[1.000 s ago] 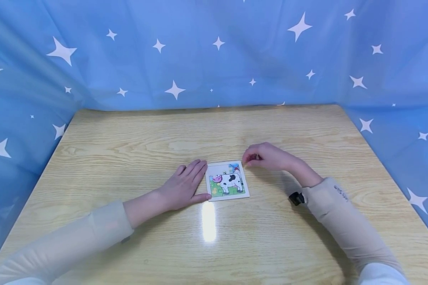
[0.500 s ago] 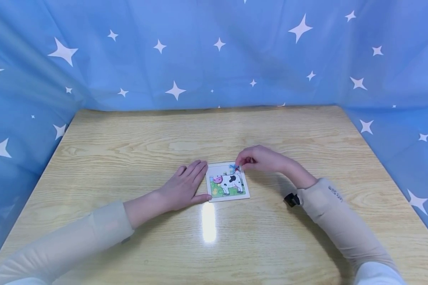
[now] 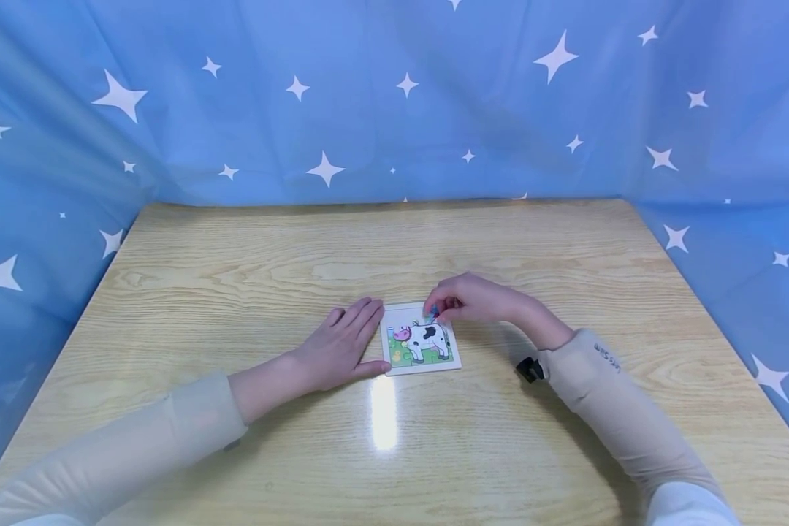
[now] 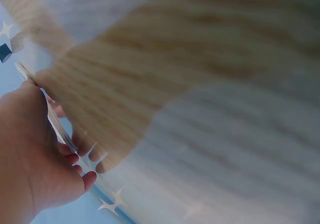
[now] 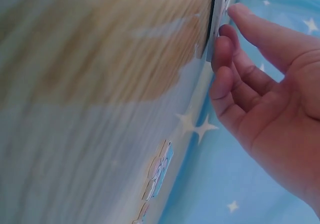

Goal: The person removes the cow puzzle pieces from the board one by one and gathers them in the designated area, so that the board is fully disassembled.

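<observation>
A square puzzle board (image 3: 456,357) with a cow picture lies on the table, its upper left part bare white. My left hand (image 3: 338,347) rests along the board's left side, fingers straight at the upper corner and thumb at the lower one. Over the board's upper right corner, my right hand (image 3: 473,299) pinches a small puzzle piece (image 3: 432,314) with blue on it; fingers hide most of it and the corner beneath. The left wrist view shows my left hand (image 4: 45,149) at the board's thin edge. In the right wrist view, my right hand (image 5: 265,78) has curled fingers beside the board's edge (image 5: 214,28).
Loose printed puzzle pieces (image 5: 159,171) lie on the table in the right wrist view; the head view does not show them. A wood-grain table (image 3: 289,248) spreads around the hands. Behind it hangs a blue curtain (image 3: 368,117) with white stars.
My right hand has moved left, from beside the board to over its upper right corner, and has taken hold of the blue puzzle piece. My left hand has stayed at the board's left side.
</observation>
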### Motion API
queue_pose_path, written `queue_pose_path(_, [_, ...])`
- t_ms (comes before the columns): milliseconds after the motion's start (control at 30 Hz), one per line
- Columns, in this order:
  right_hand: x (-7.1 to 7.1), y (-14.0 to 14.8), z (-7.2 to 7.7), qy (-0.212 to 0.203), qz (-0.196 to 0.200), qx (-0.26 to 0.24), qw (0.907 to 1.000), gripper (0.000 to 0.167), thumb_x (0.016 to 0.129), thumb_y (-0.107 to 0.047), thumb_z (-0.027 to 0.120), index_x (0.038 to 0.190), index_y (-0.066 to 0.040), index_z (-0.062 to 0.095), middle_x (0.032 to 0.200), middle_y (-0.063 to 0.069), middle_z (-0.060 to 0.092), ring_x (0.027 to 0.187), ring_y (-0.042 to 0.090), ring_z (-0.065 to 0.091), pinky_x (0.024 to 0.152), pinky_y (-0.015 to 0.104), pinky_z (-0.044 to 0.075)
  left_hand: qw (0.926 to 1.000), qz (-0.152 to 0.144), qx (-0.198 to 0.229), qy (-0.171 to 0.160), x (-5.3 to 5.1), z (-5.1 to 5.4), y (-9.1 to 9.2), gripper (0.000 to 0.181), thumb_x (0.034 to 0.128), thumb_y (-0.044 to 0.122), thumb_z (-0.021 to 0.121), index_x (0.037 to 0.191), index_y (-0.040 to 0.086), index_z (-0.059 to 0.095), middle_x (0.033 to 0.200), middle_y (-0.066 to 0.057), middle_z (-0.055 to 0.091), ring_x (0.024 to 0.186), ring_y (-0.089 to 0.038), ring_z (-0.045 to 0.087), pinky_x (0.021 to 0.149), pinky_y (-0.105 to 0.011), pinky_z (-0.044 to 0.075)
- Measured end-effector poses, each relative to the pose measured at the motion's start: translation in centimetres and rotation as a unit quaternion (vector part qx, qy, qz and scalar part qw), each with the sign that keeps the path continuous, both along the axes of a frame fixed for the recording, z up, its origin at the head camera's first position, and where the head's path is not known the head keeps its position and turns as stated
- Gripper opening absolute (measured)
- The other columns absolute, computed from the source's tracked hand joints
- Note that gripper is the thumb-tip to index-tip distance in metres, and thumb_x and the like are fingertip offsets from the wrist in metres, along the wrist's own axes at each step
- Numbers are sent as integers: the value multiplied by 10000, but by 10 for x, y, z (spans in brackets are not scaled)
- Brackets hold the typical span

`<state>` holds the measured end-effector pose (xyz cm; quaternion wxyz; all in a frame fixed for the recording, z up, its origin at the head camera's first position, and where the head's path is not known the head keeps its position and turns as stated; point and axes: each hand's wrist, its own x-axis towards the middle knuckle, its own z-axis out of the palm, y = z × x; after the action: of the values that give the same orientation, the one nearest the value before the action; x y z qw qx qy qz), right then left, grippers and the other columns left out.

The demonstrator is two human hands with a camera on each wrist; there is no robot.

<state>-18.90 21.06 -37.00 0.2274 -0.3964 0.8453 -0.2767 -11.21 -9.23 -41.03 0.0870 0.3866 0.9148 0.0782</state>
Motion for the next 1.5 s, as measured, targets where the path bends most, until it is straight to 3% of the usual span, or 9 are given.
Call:
queue_pose_path(333, [0, -2, 3, -210, 68, 236, 9995, 224, 998, 36, 780, 1209, -35, 803, 923, -13, 644, 815, 107, 572, 762, 287, 514, 9999, -14, -96, 39, 0, -1, 1, 944, 1121, 574, 551, 1696, -114, 254, 1786, -273, 252, 1652, -442, 249, 1240, -633, 338])
queue_pose_path(767, [1, -5, 3, -179, 56, 459, 9988, 224, 997, 33, 782, 1198, -65, 796, 915, -17, 624, 804, 112, 552, 764, 291, 496, 9999, -37, -9, 133, 2, -1, 1, 943, 1115, 569, 567, 1688, -118, 272, 1779, -274, 269, 1645, -440, 264, 1233, -627, 351])
queue_pose_path(1233, [5, -3, 4, -54, -179, 237, 9995, 213, 993, 45, 788, 1143, -106, 798, 1168, 119, 602, 870, 141, 593, 802, 310, 542, 9997, -51, 53, 229, 2, 0, 1, 934, 1110, 560, 582, 1677, -126, 297, 1765, -278, 297, 1632, -442, 291, 1211, -602, 376])
queue_pose_path(1500, [4, -2, 4, -1, -93, 192, 9998, 201, 990, 46, 789, 1125, -100, 768, 1122, 79, 609, 928, 172, 606, 831, 349, 543, 9999, -23, 37, 154, 1, -1, 1, 932, 1112, 560, 579, 1680, -122, 295, 1769, -274, 293, 1638, -439, 284, 1215, -597, 368])
